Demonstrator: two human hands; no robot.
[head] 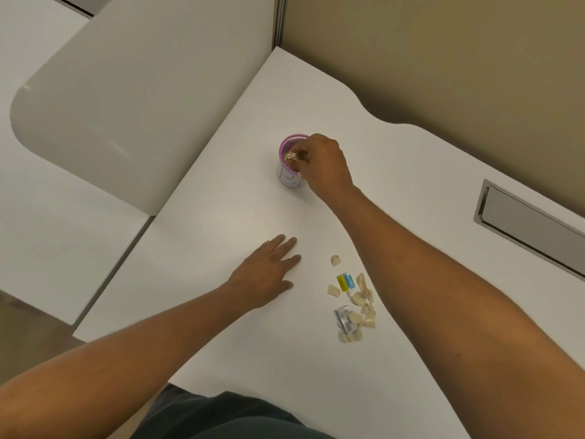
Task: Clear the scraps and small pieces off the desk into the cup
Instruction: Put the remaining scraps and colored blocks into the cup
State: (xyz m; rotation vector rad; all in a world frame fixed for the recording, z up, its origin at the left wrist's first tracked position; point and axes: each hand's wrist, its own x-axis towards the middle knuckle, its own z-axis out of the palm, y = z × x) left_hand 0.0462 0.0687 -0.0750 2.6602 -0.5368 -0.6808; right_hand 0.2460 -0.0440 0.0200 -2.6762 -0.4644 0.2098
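Observation:
A purple-rimmed mesh cup (288, 179) stands upright near the middle of the white desk (228, 201). My right hand (326, 166) hovers over its mouth, fingertips pinched on a pale paper scrap (290, 157) just above the rim. My left hand (269, 274) lies flat on the desk, fingers spread, holding nothing. To its right lies a loose pile of several beige paper scraps (361, 299), with one stray scrap (335, 260) above it. Among them sit a yellow and blue eraser (345, 282) and a small silver sharpener (344, 319).
A tan partition wall (443, 58) borders the desk at the back right. A metal cable slot (531, 226) is set into the desk at the right. A grey rounded panel (126, 99) and a lower white surface (47, 242) lie to the left.

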